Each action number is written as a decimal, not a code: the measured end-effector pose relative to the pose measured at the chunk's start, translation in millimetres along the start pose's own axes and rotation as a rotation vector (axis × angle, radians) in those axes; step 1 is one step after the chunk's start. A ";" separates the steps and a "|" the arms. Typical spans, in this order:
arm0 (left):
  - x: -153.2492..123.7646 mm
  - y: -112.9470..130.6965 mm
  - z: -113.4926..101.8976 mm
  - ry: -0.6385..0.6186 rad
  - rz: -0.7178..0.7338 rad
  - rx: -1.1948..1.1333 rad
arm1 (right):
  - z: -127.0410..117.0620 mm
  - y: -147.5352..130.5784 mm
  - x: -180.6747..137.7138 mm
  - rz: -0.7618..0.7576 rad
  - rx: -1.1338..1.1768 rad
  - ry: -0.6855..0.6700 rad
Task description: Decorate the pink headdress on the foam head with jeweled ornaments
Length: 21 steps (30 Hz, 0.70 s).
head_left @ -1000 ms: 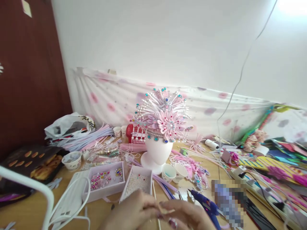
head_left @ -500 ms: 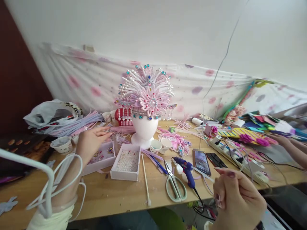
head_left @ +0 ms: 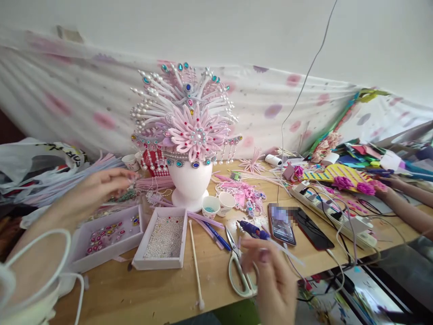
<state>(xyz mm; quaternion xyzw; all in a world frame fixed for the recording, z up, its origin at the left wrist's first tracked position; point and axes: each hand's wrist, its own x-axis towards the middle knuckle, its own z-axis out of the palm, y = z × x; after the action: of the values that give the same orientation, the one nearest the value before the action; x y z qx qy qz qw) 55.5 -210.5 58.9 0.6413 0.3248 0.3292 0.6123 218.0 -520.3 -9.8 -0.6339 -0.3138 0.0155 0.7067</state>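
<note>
My left hand (head_left: 98, 187) reaches out over the box of coloured gems (head_left: 108, 234), towards the pile of pink strips (head_left: 67, 180) at the back left. Its fingers are stretched forward, slightly blurred, and hold nothing. At the table's front edge my right hand (head_left: 270, 275) pinches a thin pale strip (head_left: 287, 253) that points to the right. It hovers just above the scissors (head_left: 240, 271) and near the blue glue gun (head_left: 252, 229). A pink beaded headdress (head_left: 186, 117) sits on a white foam head (head_left: 189, 185) between my hands.
A box of pearls (head_left: 164, 237), a white stick (head_left: 196, 262), two paper cups (head_left: 209, 207), two phones (head_left: 282, 223) and a power strip (head_left: 331, 212) lie on the wooden table (head_left: 142, 289). Another person's arm (head_left: 402, 198) rests at the right, by coloured foam sheets (head_left: 352, 167).
My hands have parted: the left has gone out to the back left, and the right has shifted left over the scissors with the strip. The view has tilted down and closer.
</note>
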 end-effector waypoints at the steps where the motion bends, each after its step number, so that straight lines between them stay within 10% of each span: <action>1: -10.9 -4.1 13.9 -0.075 -0.051 0.080 | 13.5 1.1 -3.6 0.129 0.059 -0.078; 5: -53.2 -22.7 71.8 -0.600 -0.237 0.092 | 62.7 13.4 -6.9 0.436 0.273 -0.565; 8: -64.3 -25.0 91.1 -0.784 -0.260 0.056 | 81.0 30.7 -1.6 0.612 0.438 -0.677; 13: -35.5 10.3 47.4 -1.104 -0.230 0.198 | 85.2 54.1 3.8 0.760 0.500 -0.835; 18: 48.7 19.7 -50.9 -0.235 -0.248 0.697 | 70.8 66.6 19.0 0.625 0.333 -0.703; 21: 112.6 -12.2 -75.9 0.016 -0.095 0.830 | 63.3 68.2 32.8 0.418 0.230 -0.561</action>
<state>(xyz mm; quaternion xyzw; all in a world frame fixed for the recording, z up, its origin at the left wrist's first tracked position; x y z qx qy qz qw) 57.6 -74.4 52.0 0.8153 0.4640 0.1467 0.3137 240.7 -437.0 -57.7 -0.5717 -0.3553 0.3679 0.6415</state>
